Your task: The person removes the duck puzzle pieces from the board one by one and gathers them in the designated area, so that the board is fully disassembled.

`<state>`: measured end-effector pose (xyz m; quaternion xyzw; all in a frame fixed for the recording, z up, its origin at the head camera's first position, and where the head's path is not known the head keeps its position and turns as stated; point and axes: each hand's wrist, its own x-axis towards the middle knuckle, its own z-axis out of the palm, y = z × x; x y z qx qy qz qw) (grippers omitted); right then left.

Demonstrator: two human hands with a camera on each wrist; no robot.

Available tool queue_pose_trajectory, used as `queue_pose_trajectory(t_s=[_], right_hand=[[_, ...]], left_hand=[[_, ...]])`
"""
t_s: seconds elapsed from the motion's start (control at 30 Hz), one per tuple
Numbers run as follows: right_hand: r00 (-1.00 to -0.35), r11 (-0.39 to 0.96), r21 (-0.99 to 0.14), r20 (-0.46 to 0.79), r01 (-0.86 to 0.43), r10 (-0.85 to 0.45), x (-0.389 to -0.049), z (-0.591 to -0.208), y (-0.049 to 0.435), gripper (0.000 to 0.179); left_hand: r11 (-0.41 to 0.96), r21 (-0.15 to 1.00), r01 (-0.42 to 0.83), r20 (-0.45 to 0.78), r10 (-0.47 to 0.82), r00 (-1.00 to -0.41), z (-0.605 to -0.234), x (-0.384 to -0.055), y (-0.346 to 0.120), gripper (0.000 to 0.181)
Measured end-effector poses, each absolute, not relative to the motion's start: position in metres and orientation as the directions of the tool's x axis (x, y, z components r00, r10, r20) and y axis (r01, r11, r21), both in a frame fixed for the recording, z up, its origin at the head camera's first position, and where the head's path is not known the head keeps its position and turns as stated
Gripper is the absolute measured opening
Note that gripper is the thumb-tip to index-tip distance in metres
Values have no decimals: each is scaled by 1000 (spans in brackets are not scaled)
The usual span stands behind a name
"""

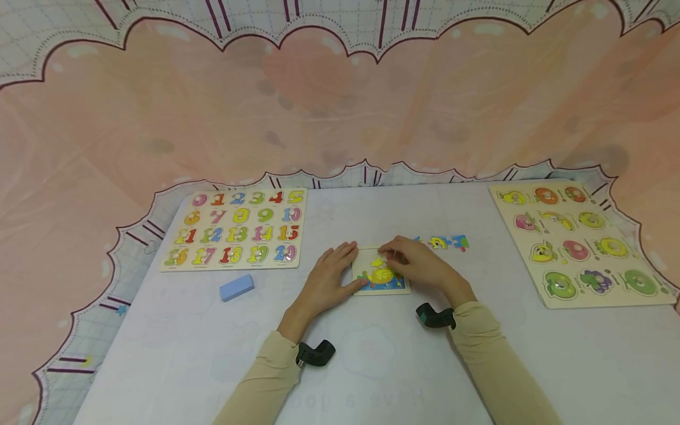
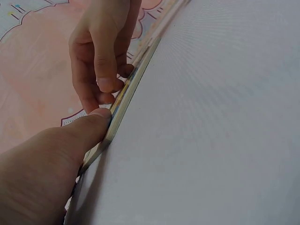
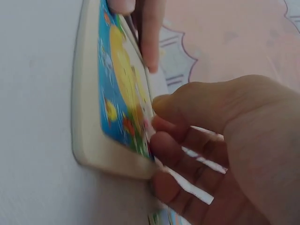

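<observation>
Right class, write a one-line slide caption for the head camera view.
Two hands work a small duck puzzle: left hand steadies its edge, right hand fingers a piece, between a number board and fruit board.

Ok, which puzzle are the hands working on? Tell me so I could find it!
Look at the white table, between the big number board on one side and the big fruit board on the other. In the middle, under both hands, lies a small square wooden puzzle. It is far smaller than the boards and shows a yellow duck on blue.
</observation>
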<state>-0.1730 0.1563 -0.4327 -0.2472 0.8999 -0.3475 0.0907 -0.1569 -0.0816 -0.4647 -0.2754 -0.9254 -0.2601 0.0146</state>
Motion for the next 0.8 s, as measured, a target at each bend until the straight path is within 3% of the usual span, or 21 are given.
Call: queue_pose_trajectory(t_s=[0.8], right_hand=[[-854,643,-650,18,-404,-519,-170,-434,150,24]], left_hand=[[707,492,508,170,494,-853,-465,-157,-81,71]])
